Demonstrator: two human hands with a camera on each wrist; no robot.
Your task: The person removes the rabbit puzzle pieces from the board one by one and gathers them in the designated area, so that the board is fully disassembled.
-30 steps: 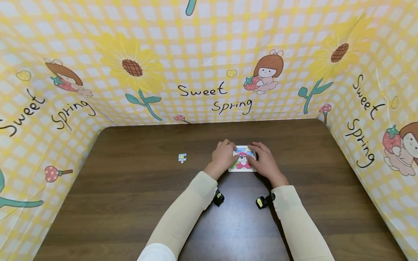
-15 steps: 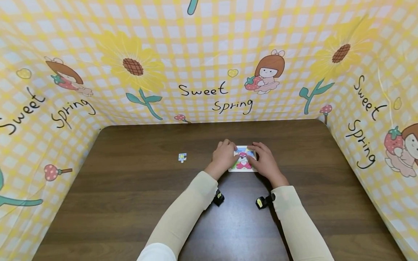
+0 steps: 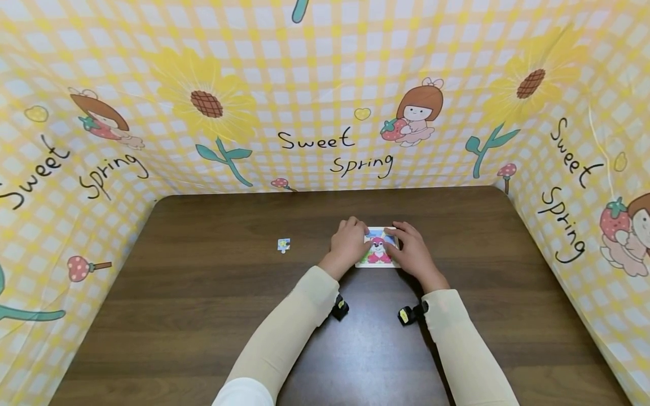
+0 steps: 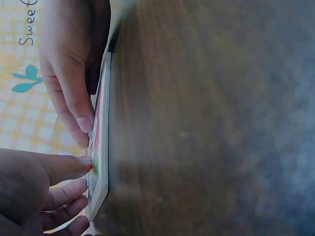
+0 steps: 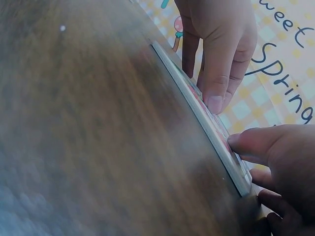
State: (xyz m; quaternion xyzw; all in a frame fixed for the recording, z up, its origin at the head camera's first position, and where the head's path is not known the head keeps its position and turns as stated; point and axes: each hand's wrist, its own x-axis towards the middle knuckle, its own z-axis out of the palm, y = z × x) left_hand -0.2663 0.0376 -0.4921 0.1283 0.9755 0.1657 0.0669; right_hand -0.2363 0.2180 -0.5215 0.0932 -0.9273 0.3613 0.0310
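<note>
The left hand (image 3: 347,243) leans over the left side of a small puzzle board (image 3: 377,265), thumb and forefinger set apart and resting on it rather than closing round it. The right hand (image 3: 412,251) mirrors it from the other side, its thumb reaching in over the printed pink animal (image 3: 377,254).

The board lies flat on the table between the two hands, seemingly square to the person; I can't tell which side is longer, as the fingers cover part of it.

What matters from here is the loose puzzle piece (image 3: 282,245): it sits off to the left, well apart from the board, a tab pointing toward the person, and the left hand is plainly the nearer.

Beyond stretch the brown table (image 3: 228,316) and the yellow checked cloth (image 3: 315,73).
</note>
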